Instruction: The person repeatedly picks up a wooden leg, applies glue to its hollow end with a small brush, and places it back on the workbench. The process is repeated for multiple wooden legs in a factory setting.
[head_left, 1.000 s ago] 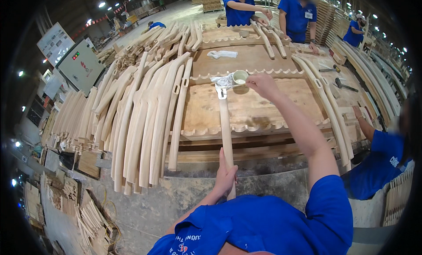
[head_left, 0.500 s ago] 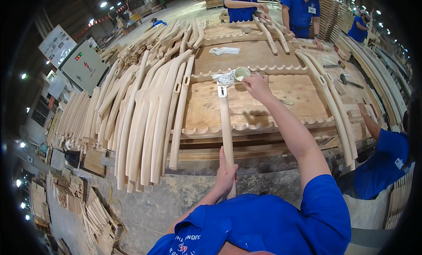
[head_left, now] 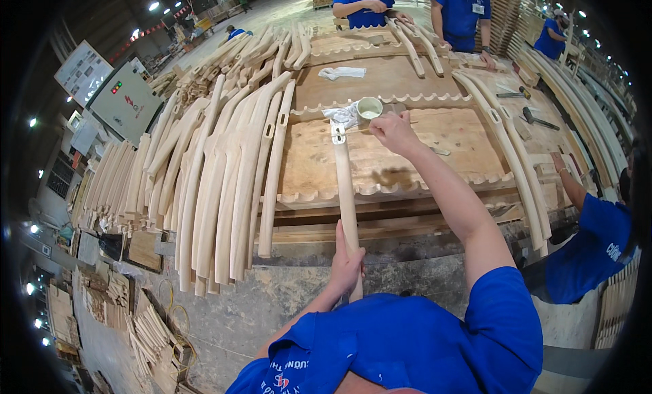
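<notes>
While the fingers of the left hand [head_left: 346,266] are clamped around one long, smooth, pale wooden bar [head_left: 346,190], whose slotted end reaches out over the surface [head_left: 421,160], the fingers of the right hand [head_left: 392,131] are pinched together on one thin stick [head_left: 360,130], pointing toward this slot. Just beyond them is one round, pale green cup [head_left: 370,109], beside the nearer of two white, crumpled cloths [head_left: 341,115]. Farther to the right are two curved wooden pieces [head_left: 500,137] and two dark-headed hammers [head_left: 540,119].
</notes>
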Demonstrator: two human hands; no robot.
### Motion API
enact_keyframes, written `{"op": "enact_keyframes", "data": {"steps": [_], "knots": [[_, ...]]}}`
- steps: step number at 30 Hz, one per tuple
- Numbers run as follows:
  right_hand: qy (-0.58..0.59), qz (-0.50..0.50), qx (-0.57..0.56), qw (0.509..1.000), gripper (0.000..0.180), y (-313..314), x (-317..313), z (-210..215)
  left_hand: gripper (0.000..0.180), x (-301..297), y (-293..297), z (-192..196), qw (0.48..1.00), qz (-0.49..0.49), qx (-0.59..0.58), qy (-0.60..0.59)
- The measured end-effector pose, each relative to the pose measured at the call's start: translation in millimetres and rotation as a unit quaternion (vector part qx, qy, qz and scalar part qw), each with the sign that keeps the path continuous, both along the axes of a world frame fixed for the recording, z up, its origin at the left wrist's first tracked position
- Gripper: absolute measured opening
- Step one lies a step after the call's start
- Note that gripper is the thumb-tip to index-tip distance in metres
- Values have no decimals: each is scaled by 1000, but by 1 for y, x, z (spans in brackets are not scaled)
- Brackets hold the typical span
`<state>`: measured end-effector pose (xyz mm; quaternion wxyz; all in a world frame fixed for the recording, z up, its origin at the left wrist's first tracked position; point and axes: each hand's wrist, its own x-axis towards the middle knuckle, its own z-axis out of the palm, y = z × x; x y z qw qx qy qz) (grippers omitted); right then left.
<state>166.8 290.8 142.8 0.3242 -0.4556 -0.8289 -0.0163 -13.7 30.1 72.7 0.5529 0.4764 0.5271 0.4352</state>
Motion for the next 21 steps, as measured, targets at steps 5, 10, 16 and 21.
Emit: {"op": "enact_keyframes", "data": {"steps": [5,10,16,21], "knots": [[-1,18,-23,1000,11,-6,3,1,81,0,0,1,1000,-6,1,-6],[0,18,-46,999,13,-11,4,3,82,-1,0,-1,1000,-7,6,-6],[11,32,-143,989,14,-12,8,7,82,-2,1,-3,1000,-5,12,-9],[170,131,-277,937,22,-12,21,12,81,-2,2,-4,997,-4,-20,-74]]}}
